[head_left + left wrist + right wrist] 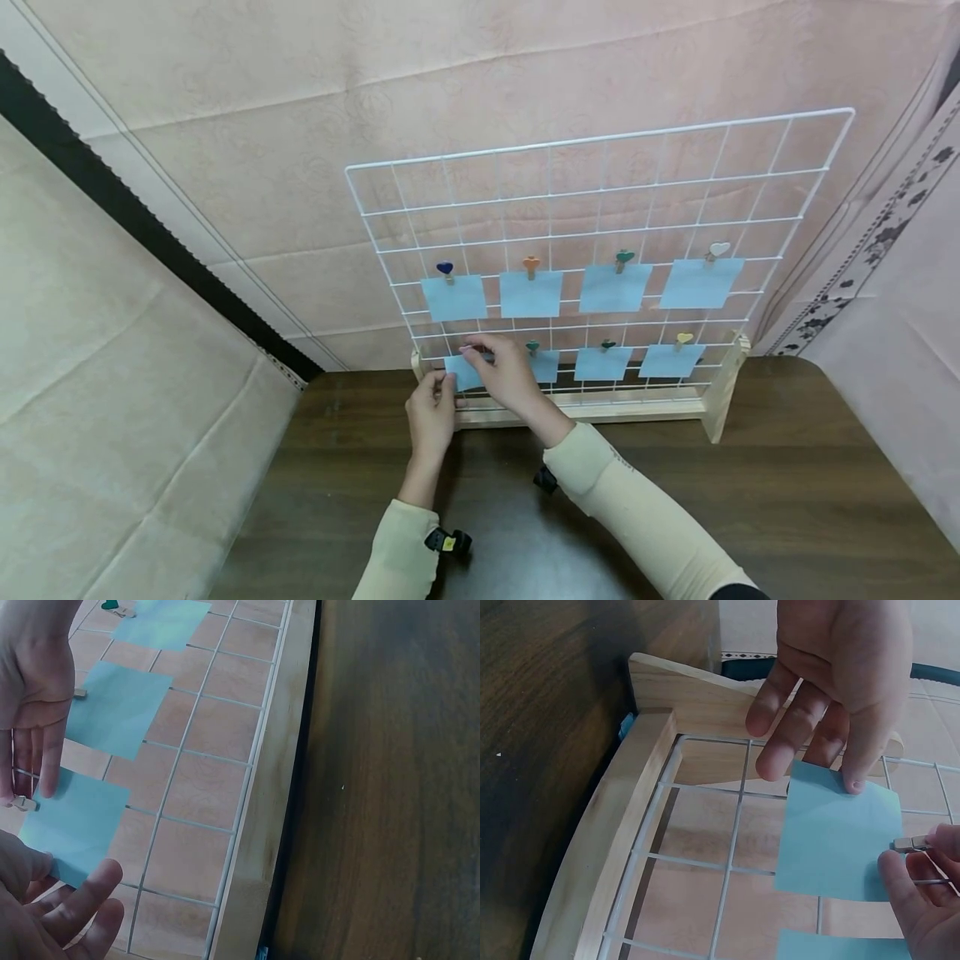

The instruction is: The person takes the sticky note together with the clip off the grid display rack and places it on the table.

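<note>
My left hand (431, 419) pinches a light blue paper sheet (838, 844) by its outer side edge, thumb in front and fingers behind. The sheet lies against the lower left part of a white wire grid (498, 199). At the sheet's top edge my right hand (512, 382) pinches a small wooden clothespin (910, 844). In the left wrist view, that clothespin (25, 803) shows at the tips of the right fingers, and the left thumb and fingers are at the opposite corner of the sheet. The right hand partly covers the neighbouring sheet (546, 367) in the head view.
More blue sheets (613, 288) hang on the grid in two rows, under clips with coloured hearts (532, 263). A pale wooden stand (720, 396) holds the grid upright on a dark wooden table (817, 475). Light fabric (247, 75) hangs behind and at both sides.
</note>
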A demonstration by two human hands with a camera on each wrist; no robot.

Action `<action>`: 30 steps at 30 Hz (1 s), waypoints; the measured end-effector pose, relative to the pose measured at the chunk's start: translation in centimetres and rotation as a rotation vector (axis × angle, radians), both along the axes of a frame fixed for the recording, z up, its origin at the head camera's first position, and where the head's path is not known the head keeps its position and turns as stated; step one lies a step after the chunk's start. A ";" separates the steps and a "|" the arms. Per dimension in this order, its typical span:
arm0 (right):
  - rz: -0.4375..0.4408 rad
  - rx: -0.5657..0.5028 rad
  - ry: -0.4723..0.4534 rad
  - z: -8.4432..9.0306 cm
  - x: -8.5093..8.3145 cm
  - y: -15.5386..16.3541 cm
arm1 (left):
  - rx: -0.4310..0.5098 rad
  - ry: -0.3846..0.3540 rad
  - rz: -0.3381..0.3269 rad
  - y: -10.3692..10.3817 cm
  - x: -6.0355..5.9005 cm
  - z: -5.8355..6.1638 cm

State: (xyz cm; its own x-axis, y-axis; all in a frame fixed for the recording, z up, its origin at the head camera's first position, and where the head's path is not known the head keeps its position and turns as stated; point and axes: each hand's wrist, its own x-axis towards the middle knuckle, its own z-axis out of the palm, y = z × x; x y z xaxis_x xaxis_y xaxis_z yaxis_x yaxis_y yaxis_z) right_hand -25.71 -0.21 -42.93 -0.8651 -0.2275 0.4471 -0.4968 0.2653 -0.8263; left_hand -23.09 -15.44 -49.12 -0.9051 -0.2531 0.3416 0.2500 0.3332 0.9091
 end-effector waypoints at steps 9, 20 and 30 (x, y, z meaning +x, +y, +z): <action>-0.017 -0.006 0.027 -0.1 -0.1 -0.2 | -0.001 -0.005 0.006 -0.1 0.0 0.2; -0.034 -0.033 0.046 -0.6 0.0 -0.4 | 0.012 -0.014 -0.002 0.0 0.0 0.2; -0.061 -0.064 0.064 -1.1 0.1 -0.8 | -0.032 0.004 0.018 -0.1 0.1 0.4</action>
